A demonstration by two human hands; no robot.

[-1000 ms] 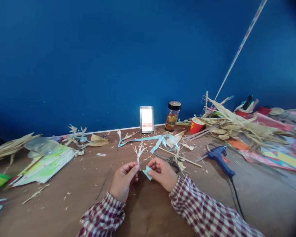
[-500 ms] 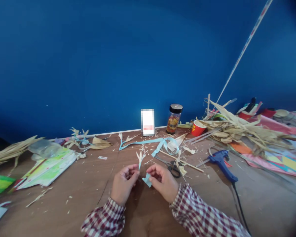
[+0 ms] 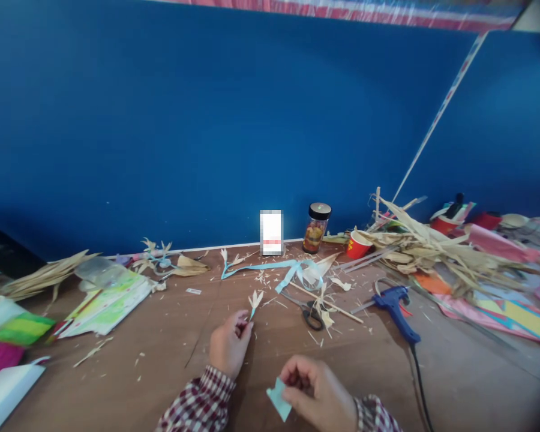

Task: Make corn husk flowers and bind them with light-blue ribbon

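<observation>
Right, I've got the little husk flower (image 3: 254, 300) pinched by its blue stem in my left hand (image 3: 228, 347), held upright just above the bench (image 3: 171, 372), grip clamped on it. My right hand (image 3: 317, 393) sits nearer me, well apart, fingers closed on a light-blue paper scrap (image 3: 279, 400). Scissors (image 3: 309, 313) and a blue glue gun (image 3: 395, 303) lie beyond.

Wall (image 3: 162, 132): you face deep blue.
Sleeves (image 3: 202, 399): your maroon-and-white check.
Paper scrap (image 3: 279, 399): pale blue.
Glue gun (image 3: 393, 303), right of the scissors (image 3: 310, 315): blue.
Cup (image 3: 357, 245): red.
Table (image 3: 162, 360): brown.
</observation>
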